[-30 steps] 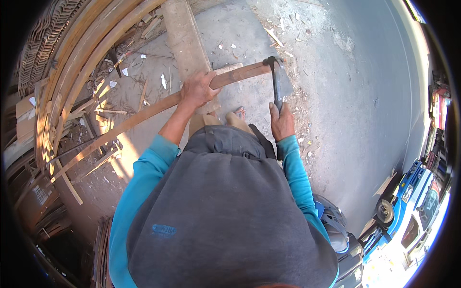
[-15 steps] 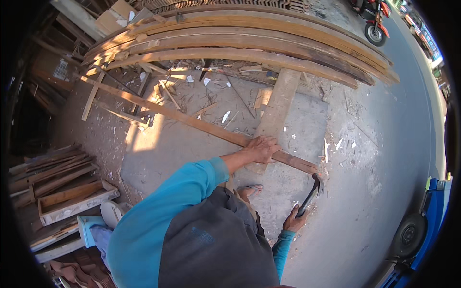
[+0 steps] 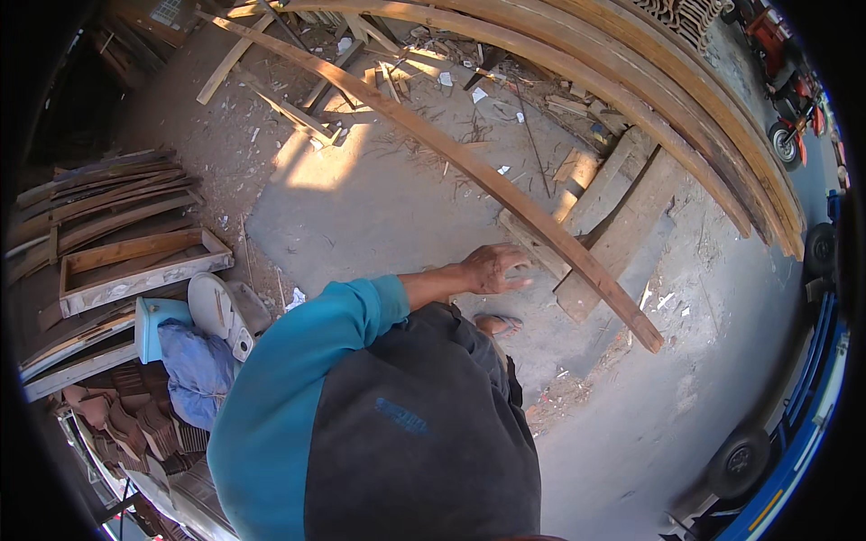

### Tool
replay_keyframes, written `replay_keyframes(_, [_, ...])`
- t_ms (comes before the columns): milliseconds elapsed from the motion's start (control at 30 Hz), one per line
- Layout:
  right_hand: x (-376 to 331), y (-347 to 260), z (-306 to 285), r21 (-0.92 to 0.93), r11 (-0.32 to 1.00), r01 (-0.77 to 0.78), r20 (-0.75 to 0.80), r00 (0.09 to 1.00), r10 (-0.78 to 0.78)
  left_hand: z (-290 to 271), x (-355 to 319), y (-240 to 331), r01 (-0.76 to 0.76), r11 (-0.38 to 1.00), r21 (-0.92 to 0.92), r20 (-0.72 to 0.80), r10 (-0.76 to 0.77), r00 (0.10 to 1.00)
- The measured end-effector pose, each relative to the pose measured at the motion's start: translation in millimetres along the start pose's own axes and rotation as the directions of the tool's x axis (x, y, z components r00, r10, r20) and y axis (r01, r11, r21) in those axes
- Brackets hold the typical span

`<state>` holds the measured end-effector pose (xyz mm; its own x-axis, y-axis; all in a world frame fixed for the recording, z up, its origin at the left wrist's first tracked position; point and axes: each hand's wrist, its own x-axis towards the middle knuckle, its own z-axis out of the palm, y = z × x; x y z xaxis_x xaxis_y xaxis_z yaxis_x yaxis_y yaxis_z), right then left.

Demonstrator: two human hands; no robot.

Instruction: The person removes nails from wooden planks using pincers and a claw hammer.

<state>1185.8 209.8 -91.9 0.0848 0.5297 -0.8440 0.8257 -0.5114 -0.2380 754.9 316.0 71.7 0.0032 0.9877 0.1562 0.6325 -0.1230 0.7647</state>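
My left hand (image 3: 496, 269) is off the wood, its fingers loosely bent and apart with nothing in them. Just beyond it, a long narrow wooden beam (image 3: 505, 193) slants from the far left down to the right. Near its right end the beam crosses a wide plank (image 3: 642, 215) and a shorter wood piece (image 3: 534, 242) beside it. Its near right end sticks out past the plank over the pavement. My right hand is out of the picture, and so is the hammer.
Several long timbers (image 3: 631, 95) lie along the far side. At left are stacked wood strips (image 3: 117, 203), a shallow wooden frame (image 3: 149, 288), a light blue tank (image 3: 162, 326) and roof tiles (image 3: 122, 424). A blue vehicle (image 3: 798, 410) stands at right, a red motorbike (image 3: 794, 108) beyond.
My left hand has let go of the beam and drawn back. My right hand and the hammer have left the view. The view has turned, and the beam looks shifted.
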Motion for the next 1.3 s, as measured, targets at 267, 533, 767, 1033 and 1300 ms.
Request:
replay_keyframes(267, [2, -112, 57, -0.158, 0.970, 0.184, 0.060, 0.982, -0.177, -93, -259, -201, 0.739, 0.620, 0.264, 0.288, -0.782, 0.553])
replay_keyframes(533, [118, -195, 95, -0.485, 0.712, 0.508, 0.120, 0.845, -0.521, -106, -386, -203, 0.882, 0.219, -0.417, -0.126, -0.975, 0.182])
replay_keyframes(767, [-132, -494, 108, -0.219, 0.434, 0.874, 0.101, 0.463, -0.881, -90, -456, -196, 0.870, 0.200, -0.451, -0.085, -0.980, 0.181])
replay_keyframes(1033, [-146, -599, 159, -0.161, 0.395, 0.904, 0.006, 0.401, -0.916, -88, -486, -185, 0.660, -0.087, -0.746, 0.012, -0.993, -0.118])
replay_keyframes(1300, [-172, -647, 170, -0.131, 0.517, 0.846, 0.131, 0.532, -0.837, -182, -401, -227, 0.785, 0.097, -0.612, -0.140, -0.990, 0.013])
